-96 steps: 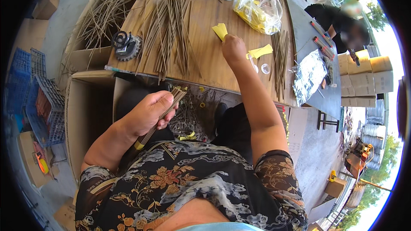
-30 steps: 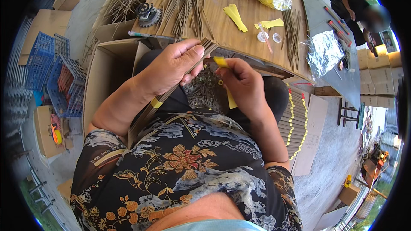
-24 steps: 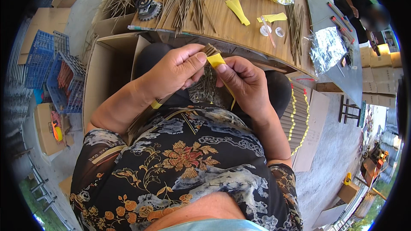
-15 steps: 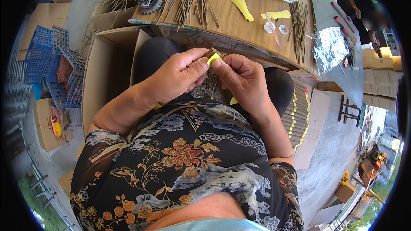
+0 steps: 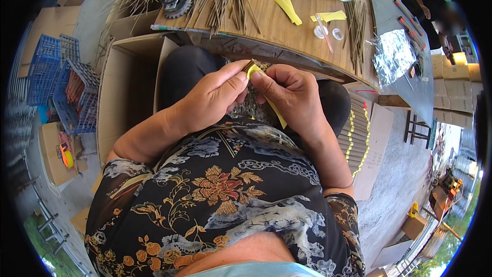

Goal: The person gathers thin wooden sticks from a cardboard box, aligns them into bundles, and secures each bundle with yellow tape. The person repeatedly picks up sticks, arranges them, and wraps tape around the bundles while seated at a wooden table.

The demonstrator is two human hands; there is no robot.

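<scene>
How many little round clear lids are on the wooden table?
2: small round clear lids sit side by side on the wooden table, one left of the other. More may be hidden.

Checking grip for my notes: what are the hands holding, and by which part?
Left hand grips a thin brown stick near its top end; right hand pinches a yellow paper strip against that end.
</scene>
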